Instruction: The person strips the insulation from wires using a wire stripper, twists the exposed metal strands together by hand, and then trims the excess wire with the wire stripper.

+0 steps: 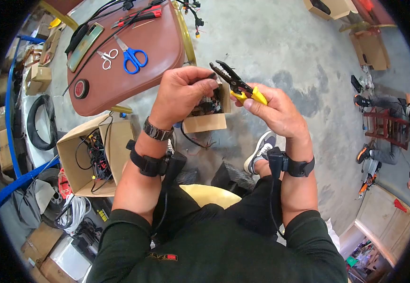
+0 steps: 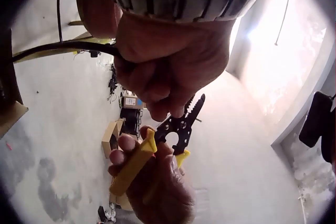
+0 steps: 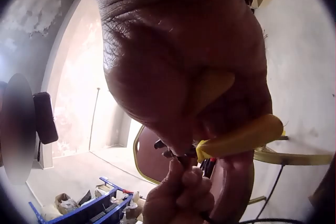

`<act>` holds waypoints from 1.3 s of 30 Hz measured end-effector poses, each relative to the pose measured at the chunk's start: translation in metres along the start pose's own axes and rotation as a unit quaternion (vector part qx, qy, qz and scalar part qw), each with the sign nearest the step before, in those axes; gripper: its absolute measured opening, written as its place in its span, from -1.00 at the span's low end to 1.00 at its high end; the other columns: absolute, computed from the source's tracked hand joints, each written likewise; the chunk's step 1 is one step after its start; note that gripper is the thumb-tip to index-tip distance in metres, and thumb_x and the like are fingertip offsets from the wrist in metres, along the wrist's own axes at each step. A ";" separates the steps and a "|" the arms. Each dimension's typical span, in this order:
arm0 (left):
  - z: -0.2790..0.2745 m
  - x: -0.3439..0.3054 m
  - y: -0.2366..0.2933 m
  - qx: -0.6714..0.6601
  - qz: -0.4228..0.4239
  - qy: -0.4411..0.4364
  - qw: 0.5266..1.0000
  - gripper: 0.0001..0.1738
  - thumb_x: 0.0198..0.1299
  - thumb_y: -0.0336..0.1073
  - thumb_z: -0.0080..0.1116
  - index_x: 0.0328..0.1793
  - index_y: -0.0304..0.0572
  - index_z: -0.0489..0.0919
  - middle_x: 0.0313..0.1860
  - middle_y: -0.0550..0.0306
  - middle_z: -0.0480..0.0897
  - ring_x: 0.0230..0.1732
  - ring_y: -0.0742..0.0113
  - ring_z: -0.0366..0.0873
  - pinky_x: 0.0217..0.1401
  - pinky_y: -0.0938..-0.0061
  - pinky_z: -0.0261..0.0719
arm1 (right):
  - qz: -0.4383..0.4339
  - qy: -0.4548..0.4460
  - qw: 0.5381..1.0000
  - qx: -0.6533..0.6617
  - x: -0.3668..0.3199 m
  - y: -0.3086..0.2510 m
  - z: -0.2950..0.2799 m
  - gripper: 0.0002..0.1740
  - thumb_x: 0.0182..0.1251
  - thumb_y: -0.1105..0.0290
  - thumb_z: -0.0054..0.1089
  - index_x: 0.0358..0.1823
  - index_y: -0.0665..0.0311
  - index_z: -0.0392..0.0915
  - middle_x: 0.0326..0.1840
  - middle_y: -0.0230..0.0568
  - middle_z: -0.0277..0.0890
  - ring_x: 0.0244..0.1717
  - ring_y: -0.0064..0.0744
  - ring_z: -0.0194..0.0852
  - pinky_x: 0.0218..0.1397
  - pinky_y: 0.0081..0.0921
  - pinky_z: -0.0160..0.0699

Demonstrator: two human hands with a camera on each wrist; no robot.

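In the head view my left hand pinches a black cable between thumb and fingers. The cable runs out of the fist to the left in the left wrist view, and its end shows beside the tool's head. My right hand grips wire strippers with black toothed jaws and yellow handles, fingers curled round the grips. The tool points up and left, its jaws a little apart, close by the left fingertips. In the right wrist view the palm and a yellow handle hide much of the jaws.
A brown chair seat holds blue scissors, small white scissors, a phone, red-handled pliers and a round black tape roll. Cardboard boxes with cables stand on the floor. Another person is at right.
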State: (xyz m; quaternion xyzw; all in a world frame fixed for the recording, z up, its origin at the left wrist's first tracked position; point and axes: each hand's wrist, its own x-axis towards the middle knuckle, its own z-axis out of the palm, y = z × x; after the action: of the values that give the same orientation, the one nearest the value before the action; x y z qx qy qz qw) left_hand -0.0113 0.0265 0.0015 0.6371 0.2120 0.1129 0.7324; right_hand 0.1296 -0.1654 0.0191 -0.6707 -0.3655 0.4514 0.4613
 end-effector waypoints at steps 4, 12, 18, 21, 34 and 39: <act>-0.011 0.006 -0.015 0.045 -0.027 0.010 0.999 -0.86 0.24 -0.41 0.26 -0.15 -0.35 0.66 -0.40 0.25 0.66 -0.45 0.64 0.49 -0.43 0.70 0.41 | -0.033 0.029 0.983 0.180 0.000 -0.004 0.001 -0.65 0.43 0.32 0.15 0.10 0.44 0.52 -0.04 -0.15 0.65 -0.01 -0.46 0.56 0.14 -0.49 0.48; -0.016 0.018 -0.046 0.285 -0.027 -0.040 0.957 -0.75 0.17 -0.33 0.29 -0.18 -0.44 0.66 -0.44 0.15 0.67 -0.42 0.48 0.55 -0.32 0.50 0.52 | -0.064 0.085 0.964 0.243 0.009 0.002 -0.010 -0.60 0.44 0.32 0.13 0.17 0.44 0.42 0.03 0.06 0.62 0.05 -0.32 0.60 0.21 -0.40 0.49; -0.017 0.030 -0.060 0.371 -0.009 -0.039 0.928 -0.71 0.11 -0.28 0.30 -0.19 -0.42 0.68 -0.45 -0.10 0.69 -0.44 0.33 0.60 -0.27 0.40 0.55 | -0.075 0.092 0.964 0.239 0.011 0.004 -0.014 -0.60 0.44 0.32 0.12 0.18 0.43 0.42 0.03 0.06 0.62 0.06 -0.29 0.61 0.22 -0.39 0.50; -0.018 0.034 -0.064 0.379 -0.012 -0.038 0.925 -0.71 0.10 -0.28 0.29 -0.19 -0.41 0.69 -0.44 -0.13 0.69 -0.43 0.31 0.61 -0.27 0.40 0.55 | -0.075 0.097 0.964 0.236 0.011 0.004 -0.015 -0.60 0.44 0.31 0.12 0.18 0.43 0.42 0.03 0.05 0.62 0.05 -0.27 0.62 0.23 -0.38 0.51; -0.019 0.039 -0.060 0.390 -0.030 -0.038 0.919 -0.73 0.09 -0.28 0.31 -0.23 -0.42 0.68 -0.51 0.02 0.65 -0.47 0.40 0.53 -0.33 0.40 0.52 | -0.068 0.123 0.962 0.233 0.013 0.005 -0.013 -0.63 0.41 0.33 0.18 0.14 0.40 0.49 -0.12 -0.13 0.66 -0.18 -0.46 0.59 -0.03 -0.51 0.56; -0.015 0.035 -0.047 0.307 -0.008 -0.042 0.951 -0.73 0.09 -0.25 0.29 -0.22 -0.36 0.70 -0.46 -0.13 0.67 -0.46 0.24 0.62 -0.31 0.36 0.55 | -0.054 0.158 0.961 0.220 0.015 0.002 -0.013 -0.66 0.38 0.39 0.21 0.13 0.37 0.51 -0.26 -0.28 0.62 -0.29 -0.58 0.53 -0.22 -0.61 0.52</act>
State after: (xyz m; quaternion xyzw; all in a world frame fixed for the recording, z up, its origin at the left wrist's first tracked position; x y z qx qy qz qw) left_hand 0.0079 0.0470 -0.0521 0.8337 0.2109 0.0094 0.5103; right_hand 0.1466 -0.1558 0.0150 -0.5944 -0.2154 0.3833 0.6733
